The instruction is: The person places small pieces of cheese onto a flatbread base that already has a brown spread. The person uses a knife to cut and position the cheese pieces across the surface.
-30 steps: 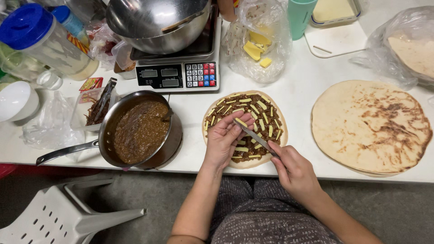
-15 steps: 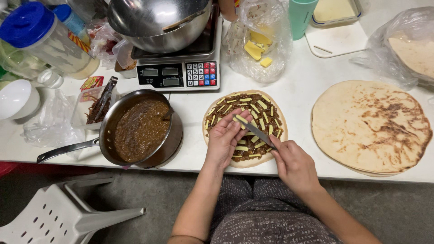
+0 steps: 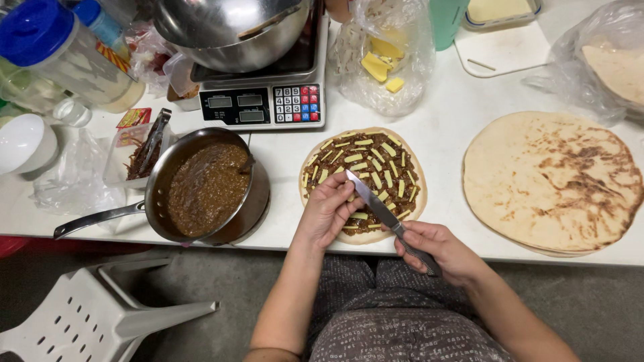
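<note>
Topped flatbread (image 3: 376,161): near edge of white worktop (image 3: 443,127), centre. Left hand (image 3: 329,208) curled at its near-left rim, contents unclear. Right hand (image 3: 439,248) grips knife (image 3: 376,201), blade across the flatbread. Sauce pan (image 3: 201,188) left; plain flatbreads (image 3: 550,181) right.

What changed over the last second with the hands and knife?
The right hand drew back toward the table edge, and the knife now crosses the near rim of the topped flatbread more steeply. The left hand stayed on the flatbread's near side. Pan, scale and plain flatbread did not move.
</note>
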Demonstrator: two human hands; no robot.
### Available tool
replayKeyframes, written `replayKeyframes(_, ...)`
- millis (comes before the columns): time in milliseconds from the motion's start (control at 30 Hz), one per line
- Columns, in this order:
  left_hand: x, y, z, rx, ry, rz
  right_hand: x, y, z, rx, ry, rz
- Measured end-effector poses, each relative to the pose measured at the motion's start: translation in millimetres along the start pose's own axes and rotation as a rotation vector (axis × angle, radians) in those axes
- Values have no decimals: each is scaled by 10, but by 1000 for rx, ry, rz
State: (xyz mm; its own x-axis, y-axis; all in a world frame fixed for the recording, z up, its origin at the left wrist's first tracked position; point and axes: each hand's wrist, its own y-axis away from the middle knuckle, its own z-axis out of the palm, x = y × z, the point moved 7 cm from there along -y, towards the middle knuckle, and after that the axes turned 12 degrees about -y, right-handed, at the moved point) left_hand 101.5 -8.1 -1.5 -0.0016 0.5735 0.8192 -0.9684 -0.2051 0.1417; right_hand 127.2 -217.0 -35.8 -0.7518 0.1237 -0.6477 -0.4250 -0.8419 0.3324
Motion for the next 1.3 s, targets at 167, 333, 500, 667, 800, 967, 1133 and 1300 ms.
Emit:
replayKeyframes(167, 33, 8, -42, -25, -47, 9, -80, 42, 32, -43, -60, 12)
replayKeyframes(333, 94, 3, -12, -69, -147, -8, -115, 62, -38, -54, 5, 5)
replayKeyframes(500, 216, -53, 18, -74, -193, -50, -134, 90, -139, -76, -31, -62)
replayKeyframes(667, 397, -103, -27, 174, -910, -124, -380, 126, -397, 114, 19, -167)
replayKeyframes(800, 633, -90, 311, 143, -1557, 318, -449, 153, -446, 172, 12, -210)
replayKeyframes(967, 456, -133, 479, 101, -1874, 374, -442, 163, -450, 175, -6, -222)
replayKeyframes(1133, 301, -133, 529, 49, -2035, 420, -418, 169, -470, 176, -28, -215)
replayKeyframes(1300, 301, -133, 526, 84, -2053, 443, -413, 163, -474, 173, -28, -223)
